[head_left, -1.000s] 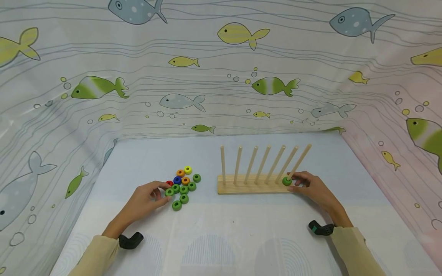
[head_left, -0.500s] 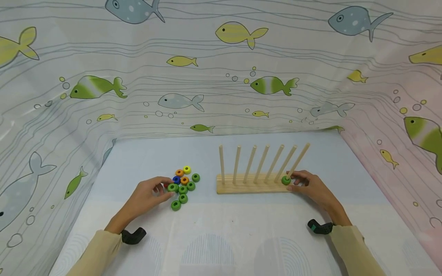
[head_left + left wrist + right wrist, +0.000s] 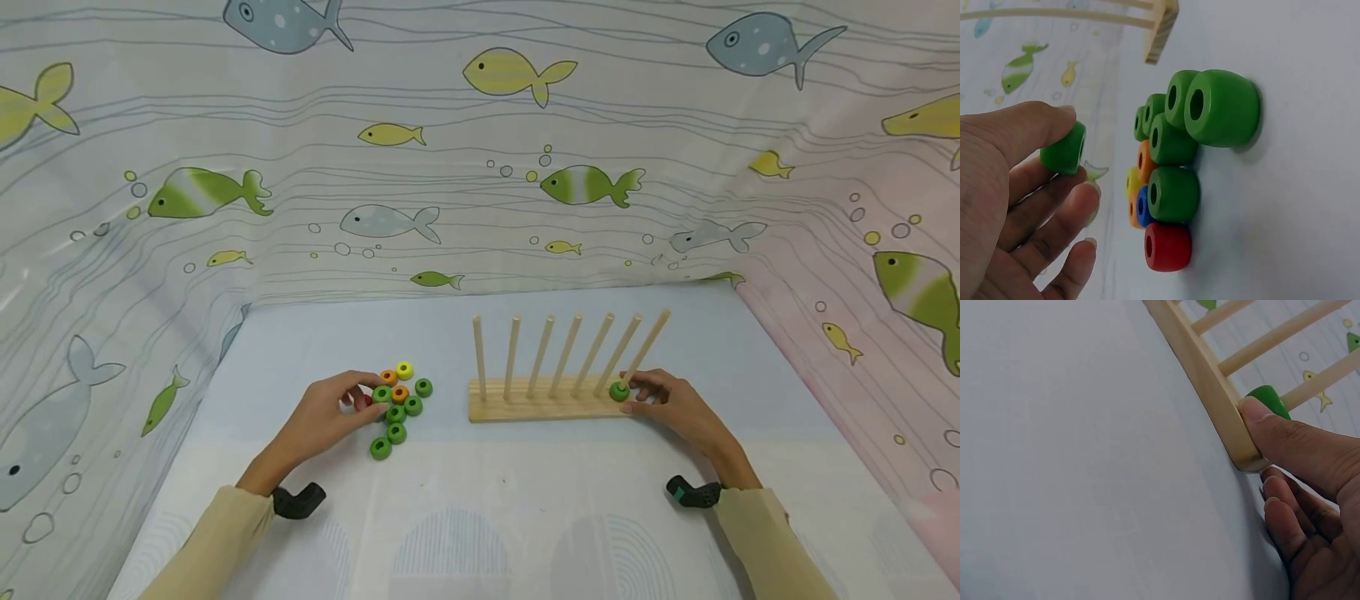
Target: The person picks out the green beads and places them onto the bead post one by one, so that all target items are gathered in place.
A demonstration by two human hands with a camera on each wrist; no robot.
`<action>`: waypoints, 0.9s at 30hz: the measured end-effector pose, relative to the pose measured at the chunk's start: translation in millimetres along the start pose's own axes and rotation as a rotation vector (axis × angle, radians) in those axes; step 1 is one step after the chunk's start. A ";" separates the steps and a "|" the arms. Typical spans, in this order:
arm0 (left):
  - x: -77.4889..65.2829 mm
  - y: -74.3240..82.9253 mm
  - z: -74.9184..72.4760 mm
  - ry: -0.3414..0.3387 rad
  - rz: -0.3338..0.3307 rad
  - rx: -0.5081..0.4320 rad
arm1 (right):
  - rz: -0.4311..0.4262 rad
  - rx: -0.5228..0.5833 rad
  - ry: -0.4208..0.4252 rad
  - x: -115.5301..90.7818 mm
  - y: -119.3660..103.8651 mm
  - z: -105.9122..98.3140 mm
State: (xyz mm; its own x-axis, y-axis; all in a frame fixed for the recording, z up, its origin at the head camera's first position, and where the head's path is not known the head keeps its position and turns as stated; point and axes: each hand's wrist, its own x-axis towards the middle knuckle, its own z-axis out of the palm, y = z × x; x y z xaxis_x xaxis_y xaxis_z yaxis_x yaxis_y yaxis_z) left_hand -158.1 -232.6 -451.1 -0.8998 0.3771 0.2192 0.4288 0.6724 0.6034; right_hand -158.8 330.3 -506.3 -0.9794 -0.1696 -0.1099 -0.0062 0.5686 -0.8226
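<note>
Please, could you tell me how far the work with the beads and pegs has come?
Looks done: one green bead sits low on the rightmost peg of the wooden rack. In hand: the left hand has another green bead in its grip; the right hand holds the rack's end. Remaining, probably: the loose green, orange, yellow, blue and red beads on the table, while the other six pegs are bare.

You have one wooden board [image 3: 542, 412] with seven pegs [image 3: 480, 358], one green bead [image 3: 618, 392] on its rightmost. Left of the board, six green beads [image 3: 1225, 112], two orange beads [image 3: 400, 396], one yellow bead [image 3: 404, 371], one blue bead [image 3: 1144, 209] and one red bead [image 3: 1174, 248] lie on the desk [image 3: 570, 483]; your left hand [image 3: 322, 417] holds one more green.
</note>
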 end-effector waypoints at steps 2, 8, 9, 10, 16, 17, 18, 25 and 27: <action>2.0 2.5 -0.6 0.003 0.006 -0.003 | 0.003 -0.001 0.002 -0.4 -1.0 0.2; 9.1 8.3 -1.1 0.008 0.025 -0.006 | -0.007 -0.004 0.011 -1.5 -3.9 0.1; 10.3 8.8 -1.0 0.009 0.029 -0.008 | -0.011 -0.006 0.011 -1.6 -4.1 0.1; 11.5 9.5 -1.2 0.011 0.033 -0.009 | -0.013 -0.007 0.012 -1.5 -4.5 0.2; 17.2 14.0 -1.9 0.026 0.053 -0.018 | 0.005 -0.015 0.012 -0.6 -3.8 0.4; 18.1 14.9 -1.9 0.026 0.056 -0.021 | 0.007 -0.018 0.012 -0.6 -3.1 0.4; 19.0 15.4 -1.7 0.025 0.059 -0.022 | 0.008 -0.022 0.011 -0.7 -2.6 0.5; 24.3 20.3 -2.1 0.009 0.053 -0.055 | 0.006 -0.023 0.006 -0.2 -0.2 0.9; 25.9 22.2 -2.2 0.010 0.060 -0.057 | 0.006 -0.022 0.007 0.4 0.0 0.8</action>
State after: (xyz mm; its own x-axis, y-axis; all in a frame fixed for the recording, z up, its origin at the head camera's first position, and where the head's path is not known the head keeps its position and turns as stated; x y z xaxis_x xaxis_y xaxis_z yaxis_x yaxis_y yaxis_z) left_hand -172.1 -209.3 -430.3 -0.8735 0.4093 0.2635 0.4770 0.6115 0.6313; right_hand -159.0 329.5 -506.8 -0.9807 -0.1611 -0.1108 -0.0051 0.5872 -0.8094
